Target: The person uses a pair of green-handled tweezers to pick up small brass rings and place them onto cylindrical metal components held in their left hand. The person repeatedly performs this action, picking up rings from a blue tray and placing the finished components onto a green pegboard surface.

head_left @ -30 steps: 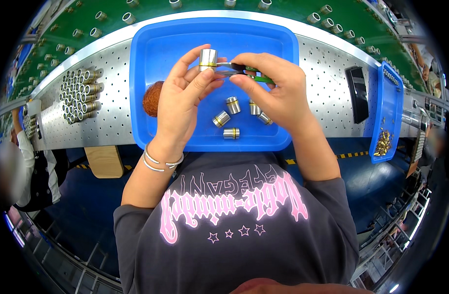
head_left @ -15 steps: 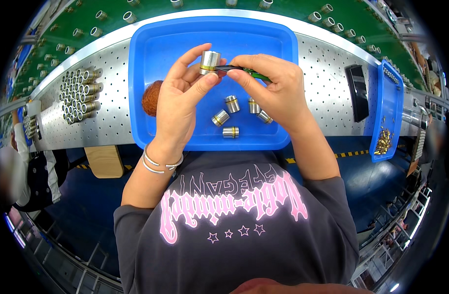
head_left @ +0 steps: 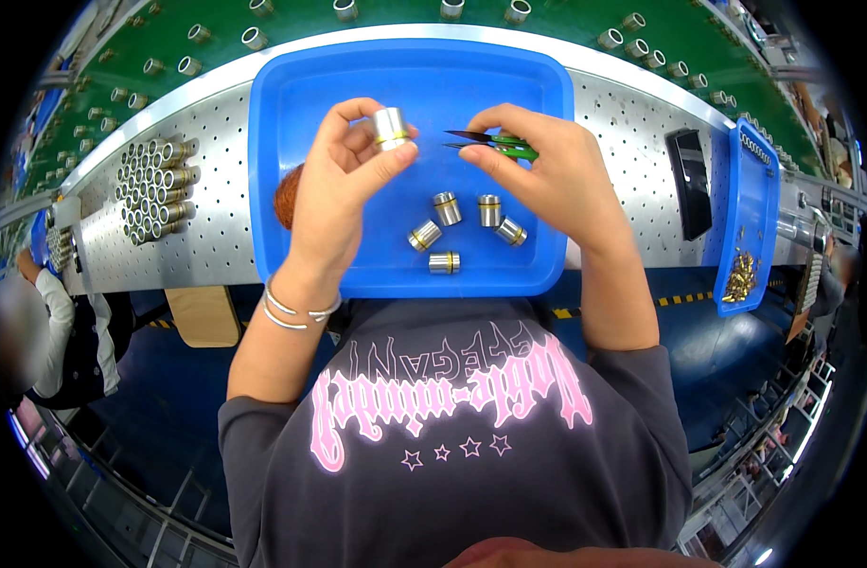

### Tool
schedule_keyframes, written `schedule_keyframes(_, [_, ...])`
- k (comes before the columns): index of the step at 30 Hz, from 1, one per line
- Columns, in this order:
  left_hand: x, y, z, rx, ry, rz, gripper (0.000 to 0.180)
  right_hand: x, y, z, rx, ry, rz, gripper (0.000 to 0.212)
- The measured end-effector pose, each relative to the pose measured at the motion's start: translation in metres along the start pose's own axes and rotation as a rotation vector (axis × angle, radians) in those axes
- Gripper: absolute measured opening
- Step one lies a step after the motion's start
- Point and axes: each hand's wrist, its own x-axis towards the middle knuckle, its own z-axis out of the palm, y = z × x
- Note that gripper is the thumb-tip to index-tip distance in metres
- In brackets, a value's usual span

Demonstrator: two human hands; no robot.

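Observation:
My left hand [head_left: 344, 170] grips a silver metal sleeve [head_left: 390, 125] with a yellow band near its lower end, held upright above the blue tray [head_left: 410, 57]. To its right, my right hand [head_left: 547, 166] holds green-handled tweezers [head_left: 500, 145]. Their dark, pointed tips are spread apart and aim at the sleeve without touching it. Below the hands, several similar banded sleeves [head_left: 448, 208] lie or stand on the tray floor. A reddish-brown fibrous ball [head_left: 286, 197] rests at the tray's left side, partly hidden by my left forearm.
Many metal sleeves [head_left: 154, 189] stand grouped on the perforated metal bench [head_left: 221, 222] at left. A black device [head_left: 689, 182] and a smaller blue tray [head_left: 727, 305] with brass-coloured pieces lie at right. More sleeves line the green surface [head_left: 405, 14] beyond. Another person [head_left: 60, 331] is at far left.
The tweezers have come away from the sleeve toward the right, and their tips have spread. My left hand has shifted slightly left and down with the sleeve.

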Motion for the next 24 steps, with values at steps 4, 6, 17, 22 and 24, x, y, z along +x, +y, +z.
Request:
schedule_keyframes(4, [0.034, 0.016, -0.023, 0.145, -0.034, 0.013, 0.017, 0.006, 0.02, -0.01, -0.028, 0.069, 0.015, 0.026])
schedule_keyframes(6, [0.063, 0.025, -0.038, 0.064, -0.028, 0.053, 0.021, 0.014, 0.037, -0.026, -0.06, 0.099, 0.146, 0.021])
schedule_keyframes(17, [0.161, 0.035, -0.094, 1.611, 0.162, 0.437, 0.016, 0.071, 0.199, -0.128, -0.461, 0.436, 0.531, 0.021])
schedule_keyframes(22, [0.144, 0.036, -0.074, 1.451, 0.192, 0.599, 0.013, 0.087, 0.232, -0.127, -0.69, 0.345, 0.343, 0.02])
schedule_keyframes(24, [0.132, 0.035, -0.066, 1.359, 0.156, 0.63, 0.014, 0.091, 0.235, -0.124, -0.744, 0.336, 0.332, 0.02])
